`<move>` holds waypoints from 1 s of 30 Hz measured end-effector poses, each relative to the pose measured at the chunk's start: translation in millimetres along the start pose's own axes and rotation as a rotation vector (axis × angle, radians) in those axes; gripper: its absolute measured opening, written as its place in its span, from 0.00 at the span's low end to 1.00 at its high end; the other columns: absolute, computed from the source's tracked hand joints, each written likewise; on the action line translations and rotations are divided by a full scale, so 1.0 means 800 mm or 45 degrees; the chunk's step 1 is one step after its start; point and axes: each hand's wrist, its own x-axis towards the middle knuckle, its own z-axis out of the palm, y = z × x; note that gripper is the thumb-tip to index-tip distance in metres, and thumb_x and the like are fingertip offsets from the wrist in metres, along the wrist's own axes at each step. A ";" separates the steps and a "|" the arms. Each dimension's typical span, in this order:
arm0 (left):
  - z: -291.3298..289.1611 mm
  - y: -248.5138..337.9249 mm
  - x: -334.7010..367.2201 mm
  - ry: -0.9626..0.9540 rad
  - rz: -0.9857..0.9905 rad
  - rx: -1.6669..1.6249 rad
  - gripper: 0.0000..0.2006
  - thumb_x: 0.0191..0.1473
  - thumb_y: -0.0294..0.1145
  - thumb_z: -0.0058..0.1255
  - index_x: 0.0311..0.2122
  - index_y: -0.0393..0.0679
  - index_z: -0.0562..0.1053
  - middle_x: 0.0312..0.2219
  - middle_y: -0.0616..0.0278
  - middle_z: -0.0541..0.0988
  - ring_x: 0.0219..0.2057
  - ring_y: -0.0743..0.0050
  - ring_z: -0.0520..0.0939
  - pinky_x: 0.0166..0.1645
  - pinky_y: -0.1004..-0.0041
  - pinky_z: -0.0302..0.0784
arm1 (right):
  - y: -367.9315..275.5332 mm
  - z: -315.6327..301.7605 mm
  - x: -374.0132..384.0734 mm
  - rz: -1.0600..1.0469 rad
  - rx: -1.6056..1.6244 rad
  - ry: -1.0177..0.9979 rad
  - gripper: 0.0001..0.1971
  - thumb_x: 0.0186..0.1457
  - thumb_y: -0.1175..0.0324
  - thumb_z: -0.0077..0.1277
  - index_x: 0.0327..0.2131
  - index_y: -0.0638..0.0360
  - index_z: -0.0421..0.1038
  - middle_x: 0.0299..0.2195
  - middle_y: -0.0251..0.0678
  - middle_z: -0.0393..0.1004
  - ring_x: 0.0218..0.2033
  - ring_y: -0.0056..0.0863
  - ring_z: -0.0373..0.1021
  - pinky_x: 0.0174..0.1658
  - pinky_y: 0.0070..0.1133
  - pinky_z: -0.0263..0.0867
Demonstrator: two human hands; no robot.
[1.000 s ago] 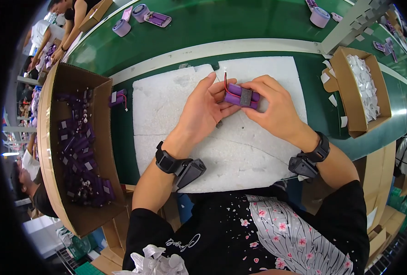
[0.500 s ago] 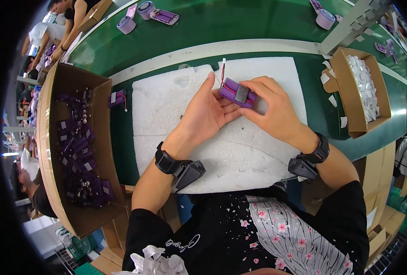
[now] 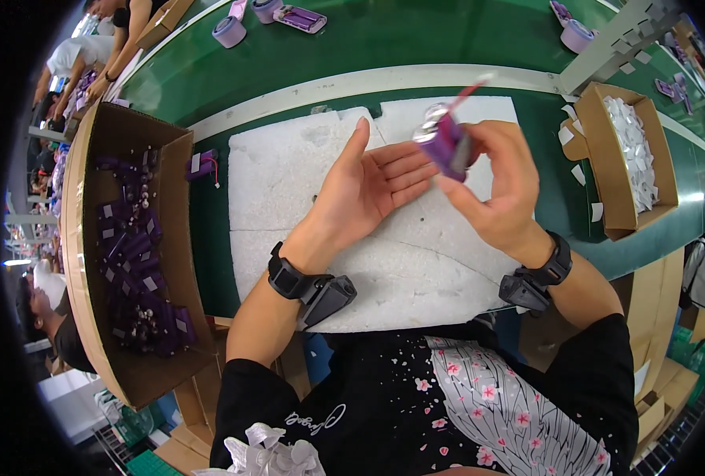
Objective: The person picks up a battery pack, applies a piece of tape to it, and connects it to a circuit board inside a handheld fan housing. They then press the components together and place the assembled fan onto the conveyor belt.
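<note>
Between the fingers and thumb of my right hand [image 3: 499, 178] is a purple battery pack [image 3: 446, 147], tilted so its silvery cell ends show. Its lead, tipped with a white plug, sticks up and is blurred. My left hand [image 3: 368, 182] lies palm up with its fingers stretched out, and nothing rests on the palm. Its fingertips come close to the pack; whether they touch cannot be told. Both hands are over a white foam board [image 3: 289, 163]. A second purple battery pack [image 3: 202, 165], with a white label and a red lead, lies left of the board.
At left stands a deep cardboard box [image 3: 182, 262] holding many purple battery packs. A smaller cardboard box [image 3: 594, 159] of white pieces is at right. Beyond a pale rail [image 3: 289, 94], a green belt [image 3: 416, 40] carries purple device parts [image 3: 301, 18]. Other people work at far left.
My right hand has lifted the battery pack off my left fingers and moved it right, turning its cell ends up. Parts on the belt have shifted right. My left hand stays almost still.
</note>
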 end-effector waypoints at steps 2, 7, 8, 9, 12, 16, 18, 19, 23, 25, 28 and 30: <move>-0.005 -0.003 0.002 -0.001 -0.008 0.000 0.32 0.58 0.58 0.24 0.45 0.33 0.65 0.43 0.49 0.71 0.48 0.62 0.72 0.54 0.66 0.65 | 0.008 0.005 -0.003 0.088 -0.193 -0.364 0.23 0.37 0.75 0.59 0.41 0.63 0.68 0.35 0.37 0.67 0.34 0.28 0.67 0.37 0.20 0.64; -0.006 -0.008 0.001 0.017 -0.019 0.056 0.34 0.58 0.59 0.23 0.46 0.33 0.64 0.42 0.50 0.72 0.47 0.61 0.72 0.55 0.63 0.64 | 0.011 0.005 -0.008 0.202 -0.264 -0.550 0.24 0.36 0.75 0.60 0.42 0.62 0.68 0.35 0.37 0.67 0.34 0.28 0.67 0.37 0.20 0.64; -0.006 -0.008 0.001 0.026 -0.018 0.082 0.34 0.58 0.59 0.22 0.46 0.33 0.64 0.42 0.50 0.72 0.47 0.61 0.72 0.55 0.63 0.63 | 0.012 0.006 -0.007 0.201 -0.264 -0.550 0.24 0.36 0.75 0.60 0.42 0.62 0.68 0.35 0.37 0.67 0.34 0.28 0.67 0.37 0.20 0.64; -0.008 -0.008 0.002 0.026 -0.017 0.082 0.34 0.58 0.59 0.22 0.46 0.33 0.64 0.42 0.50 0.72 0.47 0.61 0.72 0.55 0.63 0.63 | 0.013 0.007 -0.007 0.176 -0.282 -0.546 0.23 0.36 0.76 0.59 0.41 0.62 0.68 0.36 0.37 0.67 0.34 0.28 0.67 0.37 0.20 0.65; -0.006 -0.005 0.004 0.009 -0.022 0.107 0.32 0.57 0.59 0.25 0.42 0.34 0.66 0.40 0.52 0.72 0.45 0.65 0.73 0.52 0.67 0.67 | 0.011 0.006 -0.003 0.113 -0.320 -0.522 0.23 0.36 0.76 0.59 0.41 0.62 0.68 0.36 0.38 0.67 0.33 0.28 0.67 0.36 0.20 0.65; 0.007 -0.003 -0.003 -0.033 -0.029 0.031 0.34 0.57 0.60 0.23 0.45 0.34 0.65 0.40 0.53 0.72 0.45 0.65 0.73 0.53 0.67 0.66 | 0.002 -0.001 0.000 0.191 -0.163 -0.480 0.22 0.35 0.76 0.60 0.40 0.62 0.69 0.36 0.38 0.67 0.33 0.30 0.67 0.36 0.21 0.65; 0.006 -0.001 -0.005 -0.022 -0.012 0.055 0.35 0.57 0.60 0.22 0.47 0.33 0.64 0.41 0.51 0.71 0.46 0.63 0.72 0.54 0.66 0.65 | -0.005 -0.005 -0.001 0.001 -0.183 -0.329 0.22 0.34 0.76 0.60 0.39 0.62 0.69 0.36 0.38 0.67 0.34 0.32 0.67 0.37 0.22 0.65; 0.004 0.000 -0.004 -0.008 -0.008 0.070 0.36 0.57 0.61 0.21 0.48 0.32 0.63 0.43 0.50 0.70 0.47 0.61 0.71 0.55 0.65 0.63 | -0.007 -0.004 0.002 -0.094 -0.192 -0.253 0.22 0.34 0.76 0.60 0.39 0.61 0.70 0.36 0.38 0.68 0.35 0.32 0.67 0.38 0.22 0.65; -0.007 -0.007 -0.002 -0.085 -0.030 0.049 0.38 0.56 0.62 0.19 0.50 0.31 0.61 0.46 0.48 0.69 0.49 0.58 0.70 0.56 0.63 0.62 | 0.002 0.006 -0.003 0.031 -0.314 -0.468 0.22 0.33 0.75 0.60 0.38 0.61 0.70 0.36 0.39 0.68 0.37 0.35 0.66 0.39 0.24 0.64; -0.009 -0.008 -0.002 -0.131 -0.043 0.039 0.39 0.56 0.63 0.19 0.51 0.31 0.60 0.47 0.47 0.68 0.49 0.58 0.69 0.56 0.63 0.62 | 0.000 0.008 -0.001 0.024 -0.323 -0.474 0.22 0.33 0.75 0.60 0.38 0.62 0.70 0.35 0.39 0.68 0.37 0.35 0.66 0.39 0.24 0.64; -0.008 -0.008 -0.005 -0.137 -0.076 0.056 0.38 0.56 0.63 0.19 0.52 0.33 0.59 0.48 0.48 0.67 0.49 0.58 0.70 0.56 0.62 0.62 | -0.003 0.009 -0.001 0.014 -0.341 -0.485 0.22 0.33 0.75 0.60 0.38 0.63 0.69 0.35 0.39 0.68 0.37 0.36 0.65 0.40 0.25 0.63; -0.001 -0.005 -0.011 -0.121 -0.028 0.108 0.36 0.56 0.62 0.21 0.53 0.35 0.59 0.48 0.49 0.68 0.49 0.58 0.70 0.55 0.63 0.63 | 0.001 0.007 -0.004 0.047 -0.302 -0.463 0.22 0.34 0.74 0.60 0.38 0.63 0.69 0.35 0.39 0.68 0.37 0.36 0.65 0.40 0.25 0.63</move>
